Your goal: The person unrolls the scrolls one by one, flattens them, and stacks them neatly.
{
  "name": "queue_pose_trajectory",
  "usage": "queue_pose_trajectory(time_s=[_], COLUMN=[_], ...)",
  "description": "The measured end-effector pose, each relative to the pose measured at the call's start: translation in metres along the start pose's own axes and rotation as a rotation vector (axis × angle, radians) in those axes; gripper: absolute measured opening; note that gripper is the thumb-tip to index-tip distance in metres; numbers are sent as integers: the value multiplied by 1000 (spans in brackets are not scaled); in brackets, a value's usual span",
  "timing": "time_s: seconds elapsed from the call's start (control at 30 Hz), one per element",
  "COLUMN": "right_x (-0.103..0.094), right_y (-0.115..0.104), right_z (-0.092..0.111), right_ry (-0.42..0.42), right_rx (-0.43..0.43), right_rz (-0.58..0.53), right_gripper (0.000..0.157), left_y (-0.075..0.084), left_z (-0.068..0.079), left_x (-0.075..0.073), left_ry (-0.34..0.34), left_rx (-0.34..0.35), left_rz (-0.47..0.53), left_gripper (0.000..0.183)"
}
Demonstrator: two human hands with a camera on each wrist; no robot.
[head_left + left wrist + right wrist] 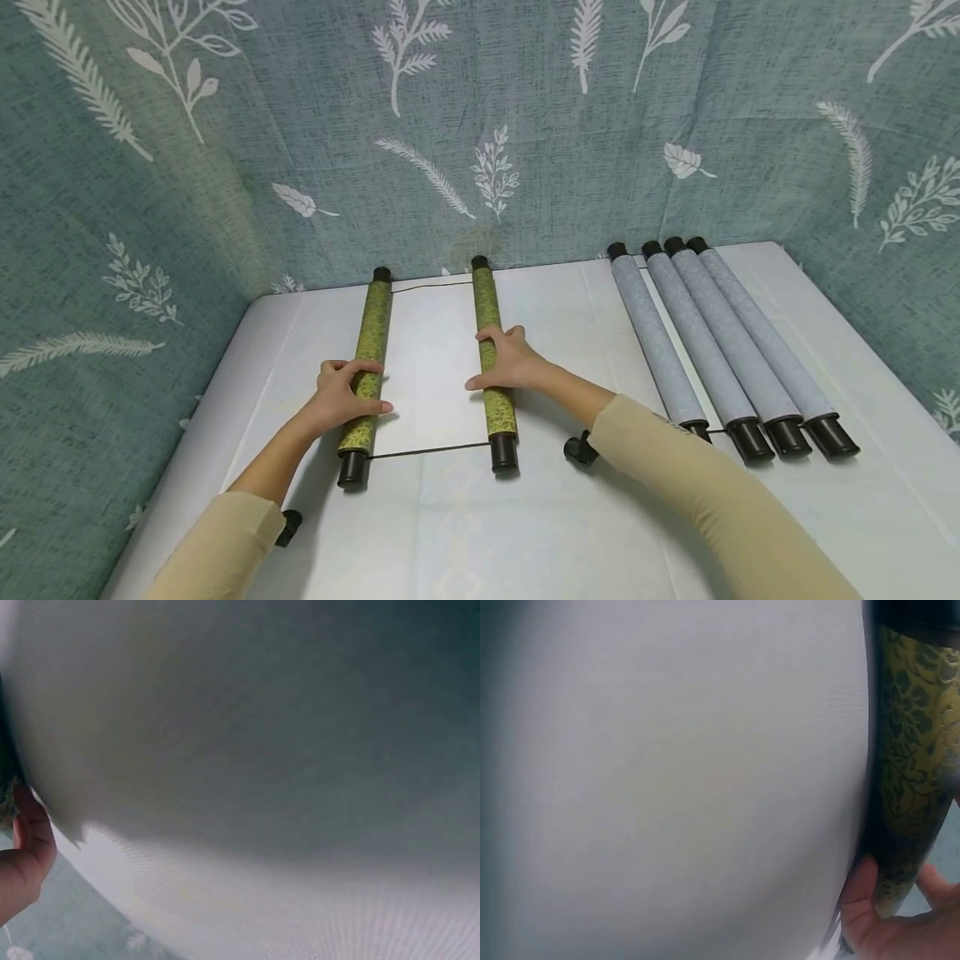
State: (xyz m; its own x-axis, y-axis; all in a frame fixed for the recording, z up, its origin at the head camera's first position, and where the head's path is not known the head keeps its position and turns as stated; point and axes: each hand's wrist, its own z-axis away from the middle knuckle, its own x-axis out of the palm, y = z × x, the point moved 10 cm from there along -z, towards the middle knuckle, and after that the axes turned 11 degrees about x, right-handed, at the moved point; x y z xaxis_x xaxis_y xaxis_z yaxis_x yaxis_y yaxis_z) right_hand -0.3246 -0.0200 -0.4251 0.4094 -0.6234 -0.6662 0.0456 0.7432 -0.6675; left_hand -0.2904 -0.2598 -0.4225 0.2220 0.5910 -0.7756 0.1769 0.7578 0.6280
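A scroll with yellow-green patterned rolls and black end knobs lies partly unrolled on the white-covered table, a white sheet (431,367) with thin dark edges stretching between the rolls. My left hand (337,398) grips the left roll (372,329) from its outer side, fingers over it and thumb across its lower half. The right hand (516,364) holds the right roll (486,304) around its middle. Floral patterning shows on this roll (915,742) in the right wrist view, with thumb and fingers on either side. In the left wrist view the hand (26,855) appears only at the left edge.
Several grey rolls (720,333) with black knobs lie side by side at the right of the table (465,542). A leaf-patterned green cloth (330,150) hangs behind it and along both sides. Small black devices (579,450) show at both wrists.
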Motion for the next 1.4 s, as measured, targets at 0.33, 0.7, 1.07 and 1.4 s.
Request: queue_pose_trajectory(time_s=[0.33, 0.7, 1.07, 1.4], right_x=[-5, 1, -7, -20], right_y=[6, 9, 12, 16], right_z=[1, 2, 5, 9], right_ry=[-57, -90, -38, 53], right_rx=[-8, 9, 20, 17], right_rz=[-47, -1, 13, -2], right_gripper=[72, 69, 78, 83], left_y=[-3, 1, -5, -11], left_z=[1, 0, 2, 5], left_x=[-4, -7, -11, -14], left_ry=[25, 26, 45, 93], left_rx=[-1, 31, -19, -76], left_rz=[26, 8, 6, 20], left_gripper=[59, 52, 64, 70])
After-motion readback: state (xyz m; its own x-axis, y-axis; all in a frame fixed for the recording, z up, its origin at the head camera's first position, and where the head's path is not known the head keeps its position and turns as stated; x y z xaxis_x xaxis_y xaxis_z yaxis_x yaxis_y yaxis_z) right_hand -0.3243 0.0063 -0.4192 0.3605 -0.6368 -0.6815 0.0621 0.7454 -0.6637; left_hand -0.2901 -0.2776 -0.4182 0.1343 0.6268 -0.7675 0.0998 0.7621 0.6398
